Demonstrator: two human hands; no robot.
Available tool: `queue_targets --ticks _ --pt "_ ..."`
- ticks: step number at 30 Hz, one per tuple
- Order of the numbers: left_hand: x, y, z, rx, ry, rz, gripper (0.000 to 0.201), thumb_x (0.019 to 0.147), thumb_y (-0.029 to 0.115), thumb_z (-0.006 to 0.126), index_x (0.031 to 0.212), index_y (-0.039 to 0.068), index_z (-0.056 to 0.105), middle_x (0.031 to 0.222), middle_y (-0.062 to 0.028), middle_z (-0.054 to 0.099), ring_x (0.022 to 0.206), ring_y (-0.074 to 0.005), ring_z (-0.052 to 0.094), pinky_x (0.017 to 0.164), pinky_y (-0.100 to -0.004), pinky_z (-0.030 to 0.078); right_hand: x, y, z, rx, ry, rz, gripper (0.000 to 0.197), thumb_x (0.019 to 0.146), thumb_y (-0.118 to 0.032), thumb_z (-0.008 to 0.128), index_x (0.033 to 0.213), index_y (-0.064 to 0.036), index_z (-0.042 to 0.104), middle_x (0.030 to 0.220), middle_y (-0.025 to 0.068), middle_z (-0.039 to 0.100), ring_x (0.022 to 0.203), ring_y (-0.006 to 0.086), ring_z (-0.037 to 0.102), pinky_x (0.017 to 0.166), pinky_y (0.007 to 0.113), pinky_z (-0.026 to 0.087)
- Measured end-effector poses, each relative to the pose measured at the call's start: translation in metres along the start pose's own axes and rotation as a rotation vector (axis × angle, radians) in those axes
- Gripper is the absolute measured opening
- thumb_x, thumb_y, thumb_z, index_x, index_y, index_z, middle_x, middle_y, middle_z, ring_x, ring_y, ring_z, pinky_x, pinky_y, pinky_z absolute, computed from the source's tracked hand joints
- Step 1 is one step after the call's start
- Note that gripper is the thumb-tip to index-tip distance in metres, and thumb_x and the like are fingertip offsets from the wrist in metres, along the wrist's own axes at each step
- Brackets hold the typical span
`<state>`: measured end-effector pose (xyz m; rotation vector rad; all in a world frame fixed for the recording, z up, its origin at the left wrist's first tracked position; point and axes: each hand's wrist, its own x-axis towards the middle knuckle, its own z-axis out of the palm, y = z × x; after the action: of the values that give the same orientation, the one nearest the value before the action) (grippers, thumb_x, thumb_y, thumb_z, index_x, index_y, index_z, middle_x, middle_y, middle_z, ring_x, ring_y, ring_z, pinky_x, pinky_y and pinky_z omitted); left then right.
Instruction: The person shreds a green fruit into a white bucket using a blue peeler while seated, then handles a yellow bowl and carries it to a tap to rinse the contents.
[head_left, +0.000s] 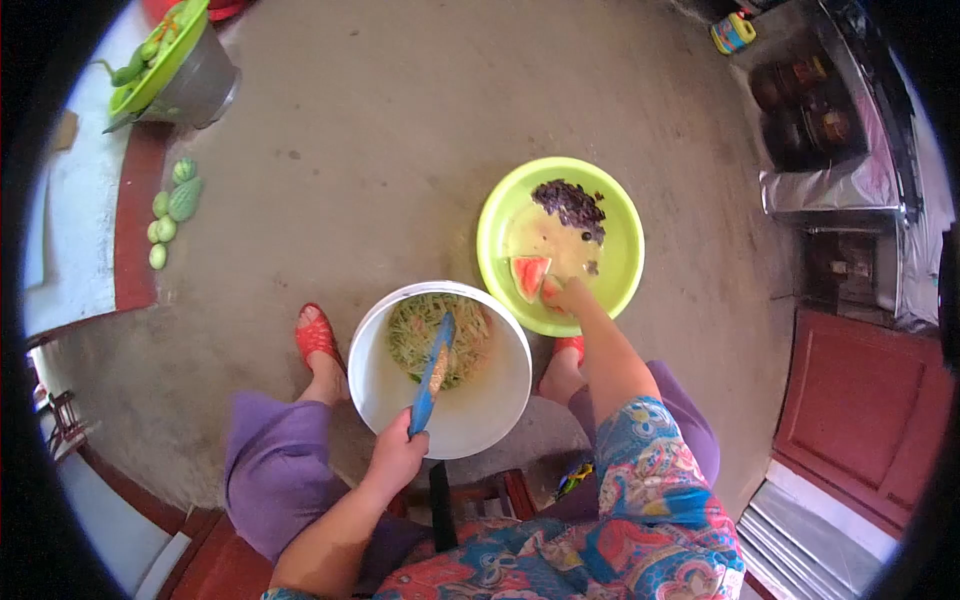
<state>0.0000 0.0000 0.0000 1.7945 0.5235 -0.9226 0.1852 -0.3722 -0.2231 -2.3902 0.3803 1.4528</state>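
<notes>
My left hand (399, 449) is closed round the handle end of a long blue grater (425, 395) with a tan middle. The grater slants over a white bucket (365, 390) between my legs, its far end above a heap of pale green shreds (407, 330). My right hand (569, 297) reaches into a lime-green basin (630, 220) on the right, its fingers closed on a small piece of watermelon (549, 288). A larger red watermelon wedge (529, 275) lies just left of it. Dark purple-brown scraps (570, 203) lie in the basin's far part.
Several green gourds or melons (183, 200) lie on the floor by the left wall. Beyond them stands a metal bucket (205, 85) topped by a green basin of vegetables (160, 55). A red cabinet (860, 410) and a yellow jug (733, 34) are at the right.
</notes>
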Motion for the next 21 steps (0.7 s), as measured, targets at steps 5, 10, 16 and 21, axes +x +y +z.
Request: queue_targets --ticks 5,10,16,21 --pt "-0.012 0.004 -0.017 -0.013 0.004 -0.088 0.027 0.074 0.012 0.049 0.1 0.003 0.051 0.066 -0.0095 0.055 0.062 -0.0201 0.056 0.058 -0.0332 0.044 -0.114 -0.057 -0.023 1.048 0.16 -0.114 0.062 0.072 -0.03 0.07 0.119 -0.0013 0.041 0.095 0.0099 0.058 0.069 0.0171 0.058 0.054 0.027 0.048" --pt "-0.013 0.008 -0.017 -0.197 -0.061 -0.047 0.029 0.075 0.005 0.044 0.103 0.005 0.046 0.059 -0.0064 0.048 0.035 -0.0131 0.04 0.031 -0.0267 0.029 -0.21 -0.073 -0.057 1.12 -0.235 -0.544 0.064 0.075 -0.032 0.067 0.124 -0.0023 0.039 0.107 0.0104 0.054 0.077 0.0161 0.056 0.056 0.027 0.048" --pt "-0.021 0.021 -0.019 -0.255 -0.103 -0.042 0.031 0.078 0.007 0.041 0.11 0.006 0.041 0.062 -0.0075 0.046 0.035 -0.0127 0.039 0.029 -0.027 0.027 -0.332 -0.144 -0.009 0.368 -0.04 -0.625 0.061 0.081 -0.042 0.054 0.129 -0.007 0.036 0.115 0.0156 0.052 0.103 0.0243 0.052 0.085 0.035 0.042" --pt "-0.029 0.026 -0.014 -0.266 -0.124 -0.012 0.032 0.079 0.008 0.041 0.112 0.007 0.038 0.062 -0.0066 0.047 0.035 -0.013 0.04 0.029 -0.0274 0.027 -0.348 -0.161 0.064 -0.34 0.369 -0.621 0.045 0.082 -0.032 0.051 0.116 -0.0044 0.041 0.092 0.0267 0.055 0.085 0.0393 0.057 0.075 0.044 0.046"
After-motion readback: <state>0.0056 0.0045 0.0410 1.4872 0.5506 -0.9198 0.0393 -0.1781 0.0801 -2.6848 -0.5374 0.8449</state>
